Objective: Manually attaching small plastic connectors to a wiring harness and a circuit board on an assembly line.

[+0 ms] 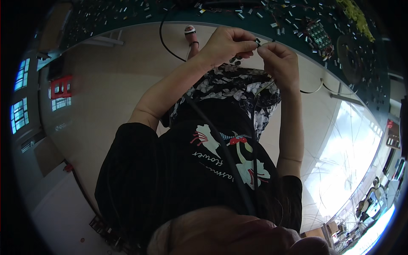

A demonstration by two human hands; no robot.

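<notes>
Just off the near edge of the green table (293,40), my two hands meet in front of me. My left hand (227,44) pinches a small dark part (257,41) between thumb and forefinger. Under its curled fingers show several more small dark pieces (235,61). My right hand (280,63) is closed, its thumb and fingertip pressed together against the same small part. The part is too small and dark to tell its kind. A thin light strand (267,87) hangs below my right hand; I cannot tell whether the hand holds it.
Many small silvery cylinders (274,25) lie scattered over the table. A green circuit board panel (318,36) and a heap of yellow wires (356,19) are at the right. A black cable (161,36) loops over the table edge. A red stool (61,87) stands far left.
</notes>
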